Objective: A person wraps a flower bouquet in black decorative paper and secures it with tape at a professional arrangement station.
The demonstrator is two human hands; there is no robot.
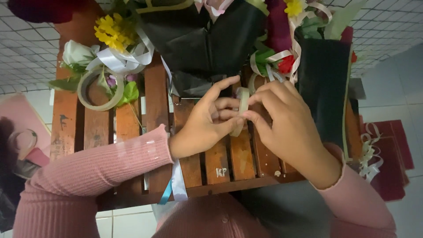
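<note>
**Tape roll held between both hands over slatted table**

Hands meet above the middle of a brown wooden slatted table (220, 163). Left hand (207, 125) comes in from the lower left in a ribbed pink sleeve (92, 169); thumb and fingers are curled onto a small roll of clear tape (241, 110), which stands on edge between the two hands. Right hand (288, 125) comes from the lower right, also in a pink sleeve; its fingertips (253, 115) pinch the roll's rim from the other side. Both grips are narrow and closed on the roll. Whether a tape end is lifted off the roll cannot be told; the fingers cover it.

Beyond the hands, at the far edge of the table, lies a bouquet in black wrapping paper (207, 44), touching or nearly touching the fingertips. To the right stands a second dark wrap (324, 83) with a red flower (286, 64) and curled pale ribbon (264, 66) beside it.

On the left part of the table: a larger tape roll (94, 90) lying flat, partly over the slats, among a white rose (77, 53), yellow flowers (113, 31) and white ribbon (121, 59). A blue-and-white ribbon strip (174, 187) hangs over the near edge. White tiled floor (26, 48) surrounds the table; dark red paper sheets (394, 154) lie at the right.
</note>
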